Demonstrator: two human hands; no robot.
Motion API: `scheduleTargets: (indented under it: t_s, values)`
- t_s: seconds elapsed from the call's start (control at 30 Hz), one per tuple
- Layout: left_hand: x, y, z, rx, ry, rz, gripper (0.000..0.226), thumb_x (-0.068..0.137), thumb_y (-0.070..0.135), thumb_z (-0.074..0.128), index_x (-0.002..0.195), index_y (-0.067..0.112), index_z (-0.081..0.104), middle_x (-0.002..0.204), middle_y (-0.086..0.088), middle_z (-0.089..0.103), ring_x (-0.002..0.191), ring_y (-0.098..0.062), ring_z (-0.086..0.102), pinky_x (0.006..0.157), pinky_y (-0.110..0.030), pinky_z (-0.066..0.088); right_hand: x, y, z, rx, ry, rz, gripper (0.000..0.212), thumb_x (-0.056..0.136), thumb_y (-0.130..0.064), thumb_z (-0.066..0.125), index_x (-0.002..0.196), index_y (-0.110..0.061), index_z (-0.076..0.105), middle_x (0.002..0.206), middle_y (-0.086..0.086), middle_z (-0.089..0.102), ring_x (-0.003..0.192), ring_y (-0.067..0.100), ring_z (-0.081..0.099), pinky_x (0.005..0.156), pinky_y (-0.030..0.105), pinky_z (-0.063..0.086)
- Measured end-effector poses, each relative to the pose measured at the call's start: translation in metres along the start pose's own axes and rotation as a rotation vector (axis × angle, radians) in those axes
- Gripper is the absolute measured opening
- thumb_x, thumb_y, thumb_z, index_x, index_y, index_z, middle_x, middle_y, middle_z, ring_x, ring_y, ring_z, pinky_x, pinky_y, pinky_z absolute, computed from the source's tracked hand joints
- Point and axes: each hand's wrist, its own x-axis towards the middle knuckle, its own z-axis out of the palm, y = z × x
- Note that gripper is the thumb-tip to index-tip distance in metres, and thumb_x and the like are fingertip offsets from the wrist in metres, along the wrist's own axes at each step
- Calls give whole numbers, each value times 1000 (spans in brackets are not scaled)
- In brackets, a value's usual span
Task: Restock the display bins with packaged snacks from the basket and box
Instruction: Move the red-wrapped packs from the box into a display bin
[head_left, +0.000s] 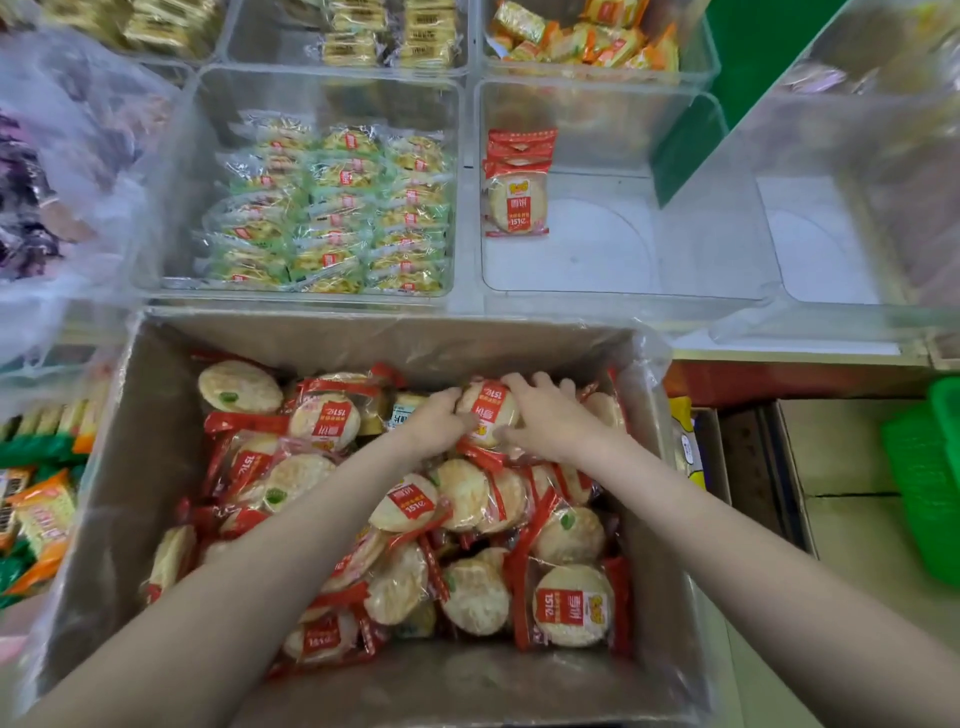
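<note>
A cardboard box lined with clear plastic holds several red-wrapped round rice-cracker packs. Both my hands reach into its far side. My left hand and my right hand grip the same small stack of red cracker packs from either side. Beyond the box, a clear display bin holds only a short stack of the same red packs at its back left. The clear bin to its left is filled with green-wrapped cracker packs.
More clear bins with yellow snacks and orange snacks stand at the back. A big plastic bag lies at left. A green basket sits on the floor at right. Loose snack packs lie at lower left.
</note>
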Motion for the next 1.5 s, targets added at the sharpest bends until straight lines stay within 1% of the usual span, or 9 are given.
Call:
scheduleTargets:
  t_s: [0.17, 0.4, 0.5, 0.63, 0.77, 0.9, 1.17, 1.33, 1.5]
  values:
    - [-22, -15, -26, -187, -197, -87, 45, 84, 14, 67, 126, 11, 50, 118, -5, 59, 103, -17, 59, 87, -28, 50, -7, 11, 7, 184, -129, -108, 107, 68, -26, 82, 149, -26, 12, 135, 11, 47, 123, 28, 44, 96, 33, 43]
    - [-49, -33, -52, -371, -191, -226, 19, 87, 7, 61, 103, 15, 55, 76, 4, 62, 74, -9, 57, 77, -27, 47, -19, 8, -13, 298, 412, -80, 33, 77, -21, 71, 106, -14, 55, 102, 1, 61, 95, 18, 53, 77, 32, 45]
    - [-54, -34, -50, -295, -170, -252, 26, 88, 7, 59, 113, 11, 51, 90, 1, 57, 76, -9, 54, 66, -21, 49, -25, -9, -12, 140, 569, -349, 22, 80, -15, 68, 96, -15, 52, 97, -4, 51, 94, 15, 44, 70, 24, 35]
    - [-50, -27, -29, -474, 6, -288, 15, 97, 5, 41, 97, 6, 55, 73, -5, 53, 52, -7, 53, 42, -17, 46, -24, -18, 29, -49, 207, -537, 39, 79, -23, 71, 111, -11, 53, 115, 5, 44, 108, 20, 40, 89, 34, 42]
    - [-53, -30, -27, -684, -56, -332, 23, 97, 35, 45, 107, 15, 54, 89, -3, 64, 82, -12, 61, 80, -31, 52, -21, -5, 31, 262, -50, -454, 43, 82, -31, 71, 121, -18, 61, 134, 2, 37, 120, 12, 40, 94, 16, 35]
    - [-55, -32, -25, -576, -124, -297, 60, 86, 13, 65, 138, 7, 36, 101, -6, 62, 88, -13, 63, 83, -28, 51, -11, 2, 23, 389, 200, -213, 55, 83, -16, 70, 134, -15, 48, 138, 9, 39, 103, 20, 60, 90, 16, 44]
    - [-60, -23, -47, -260, -294, -56, 57, 85, -5, 59, 136, 12, 40, 116, 2, 57, 100, -8, 57, 74, -12, 50, -8, -18, 12, -270, 144, -411, 109, 73, -38, 76, 150, -33, -1, 158, -6, 4, 142, 27, 2, 113, 49, 12]
    - [-59, -30, -64, -376, -310, -70, 39, 87, 5, 60, 125, 6, 54, 117, -6, 62, 104, -12, 61, 87, -18, 51, -7, -26, 4, -562, 122, -559, 74, 79, -39, 70, 139, -19, 32, 136, 0, 42, 129, 21, 34, 109, 41, 24]
    - [-53, -61, -61, 576, -115, -154, 35, 94, 31, 51, 115, 5, 60, 101, -3, 59, 87, -17, 55, 73, -27, 46, -1, -22, -6, -371, 75, -314, 58, 84, -36, 66, 127, -11, 37, 122, 7, 40, 119, 26, 41, 100, 45, 30]
